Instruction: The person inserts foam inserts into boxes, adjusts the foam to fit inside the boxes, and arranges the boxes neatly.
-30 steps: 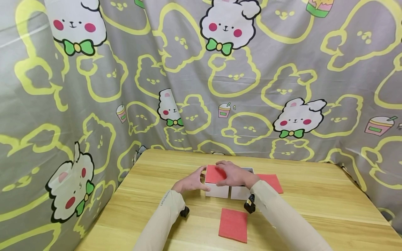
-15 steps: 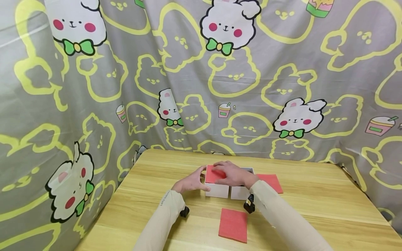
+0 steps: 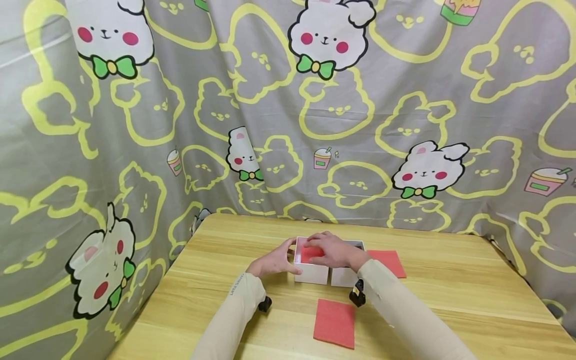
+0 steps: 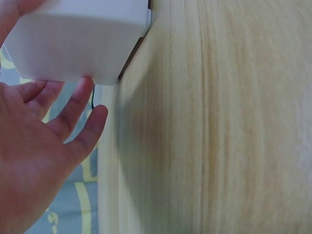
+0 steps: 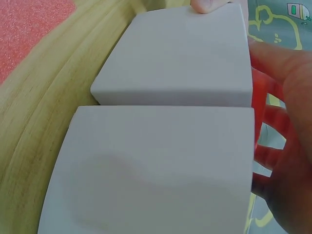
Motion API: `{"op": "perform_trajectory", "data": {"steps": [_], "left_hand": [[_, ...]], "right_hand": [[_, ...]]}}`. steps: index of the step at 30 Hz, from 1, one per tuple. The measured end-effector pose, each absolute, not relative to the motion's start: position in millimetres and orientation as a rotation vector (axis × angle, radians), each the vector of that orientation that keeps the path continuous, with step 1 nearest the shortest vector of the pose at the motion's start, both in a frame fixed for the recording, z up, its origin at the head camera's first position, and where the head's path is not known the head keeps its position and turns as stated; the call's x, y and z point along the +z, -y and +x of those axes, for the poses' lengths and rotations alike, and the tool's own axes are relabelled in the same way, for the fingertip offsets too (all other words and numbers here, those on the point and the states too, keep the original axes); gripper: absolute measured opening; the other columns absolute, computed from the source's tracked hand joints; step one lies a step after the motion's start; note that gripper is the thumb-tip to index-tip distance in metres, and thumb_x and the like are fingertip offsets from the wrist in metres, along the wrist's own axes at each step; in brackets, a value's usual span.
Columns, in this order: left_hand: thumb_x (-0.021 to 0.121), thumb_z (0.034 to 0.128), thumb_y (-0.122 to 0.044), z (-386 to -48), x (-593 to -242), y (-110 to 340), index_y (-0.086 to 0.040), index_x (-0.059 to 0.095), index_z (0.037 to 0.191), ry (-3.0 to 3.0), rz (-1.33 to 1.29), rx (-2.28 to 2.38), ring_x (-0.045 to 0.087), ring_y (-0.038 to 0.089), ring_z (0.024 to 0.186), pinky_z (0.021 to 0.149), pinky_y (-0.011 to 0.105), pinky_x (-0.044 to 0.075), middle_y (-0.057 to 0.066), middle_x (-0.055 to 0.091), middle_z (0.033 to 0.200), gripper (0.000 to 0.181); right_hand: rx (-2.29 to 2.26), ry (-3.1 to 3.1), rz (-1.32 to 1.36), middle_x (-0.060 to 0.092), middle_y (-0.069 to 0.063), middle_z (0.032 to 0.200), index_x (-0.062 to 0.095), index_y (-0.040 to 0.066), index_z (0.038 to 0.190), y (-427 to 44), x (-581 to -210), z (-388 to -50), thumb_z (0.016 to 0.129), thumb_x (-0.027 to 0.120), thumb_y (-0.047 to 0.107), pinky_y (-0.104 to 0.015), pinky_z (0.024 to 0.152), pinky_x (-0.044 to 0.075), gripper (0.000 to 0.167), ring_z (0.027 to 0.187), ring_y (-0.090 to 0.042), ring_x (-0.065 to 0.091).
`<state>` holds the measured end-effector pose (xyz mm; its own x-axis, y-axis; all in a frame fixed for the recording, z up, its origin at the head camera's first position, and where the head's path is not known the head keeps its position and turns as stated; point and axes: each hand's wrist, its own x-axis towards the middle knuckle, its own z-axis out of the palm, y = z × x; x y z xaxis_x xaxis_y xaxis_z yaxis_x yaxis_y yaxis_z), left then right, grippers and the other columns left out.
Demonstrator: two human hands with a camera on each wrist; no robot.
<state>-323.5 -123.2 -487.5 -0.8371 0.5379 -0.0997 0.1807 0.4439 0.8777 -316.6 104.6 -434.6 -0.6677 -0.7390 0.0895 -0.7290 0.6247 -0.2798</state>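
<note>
The open-topped white box (image 3: 311, 273), smooth and plain-sided, stands upright on the desk (image 3: 427, 310). Within its mouth the red sheet (image 3: 307, 256) sits off the left wall, baring white interior there; partly hidden, it also shows above the rim.

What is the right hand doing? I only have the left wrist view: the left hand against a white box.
Observer: The right hand has its fingers at a red sheet in the mouth of that white box.
Operator: What stands just to the right of the box?
Observer: A second white box, open at the top, which the right hand partly hides.
Operator: And what lies in front of the boxes, on the near side?
Observer: Another red sheet, flat on the table.
</note>
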Motion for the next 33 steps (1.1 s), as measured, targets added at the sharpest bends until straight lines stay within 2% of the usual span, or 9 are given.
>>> {"op": "perform_trajectory", "data": {"steps": [12, 18, 26, 30, 33], "left_hand": [[0.081, 0.0739, -0.014, -321.4, -486.3, 123.2, -0.009, 0.017, 0.150, -2.291, 0.613, 1.403, 0.043, 0.026, 0.119, 0.091, 0.038, 0.043, 0.008, 0.035, 0.141, 0.100], [0.082, 0.0733, -0.015, -322.8, -490.1, 124.5, -0.010, 0.016, 0.150, -2.290, 0.600, 1.412, 0.043, 0.024, 0.120, 0.092, 0.038, 0.042, 0.007, 0.036, 0.141, 0.101], [0.082, 0.0726, -0.013, -323.3, -491.1, 123.4, -0.010, 0.016, 0.150, -2.283, 0.601, 1.428, 0.043, 0.024, 0.119, 0.092, 0.038, 0.043, 0.007, 0.034, 0.142, 0.101], [0.082, 0.0728, -0.012, -323.1, -490.1, 123.2, -0.011, 0.016, 0.150, -2.266, 0.594, 1.441, 0.044, 0.023, 0.117, 0.089, 0.036, 0.044, 0.006, 0.035, 0.140, 0.101], [0.082, 0.0730, -0.012, -322.9, -489.6, 122.9, -0.012, 0.016, 0.150, -2.259, 0.595, 1.438, 0.044, 0.023, 0.117, 0.089, 0.035, 0.044, 0.006, 0.036, 0.139, 0.101]], "right_hand": [[-0.489, -2.805, -1.285, 0.056, -0.012, 0.125, 0.063, 0.005, 0.119, -120.1, -433.8, -318.7, 0.088, 0.065, 0.025, -0.050, 0.097, 0.037, 0.037, 0.118, -0.035, 0.046], [-0.550, -2.842, -1.233, 0.056, -0.008, 0.119, 0.066, 0.010, 0.110, -126.9, -435.7, -320.4, 0.085, 0.070, 0.030, -0.045, 0.093, 0.041, 0.033, 0.112, -0.030, 0.049], [-0.621, -2.928, -1.160, 0.053, -0.001, 0.102, 0.066, 0.015, 0.089, -131.7, -434.8, -319.6, 0.076, 0.077, 0.037, -0.037, 0.082, 0.045, 0.028, 0.094, -0.020, 0.050], [-0.641, -2.924, -1.184, 0.054, 0.002, 0.100, 0.063, 0.019, 0.084, -136.1, -436.0, -320.5, 0.076, 0.077, 0.040, -0.037, 0.082, 0.045, 0.026, 0.094, -0.020, 0.051], [-0.647, -2.917, -1.222, 0.056, 0.002, 0.102, 0.064, 0.020, 0.086, -139.8, -437.6, -321.1, 0.078, 0.076, 0.041, -0.039, 0.084, 0.044, 0.026, 0.098, -0.021, 0.052]]}}
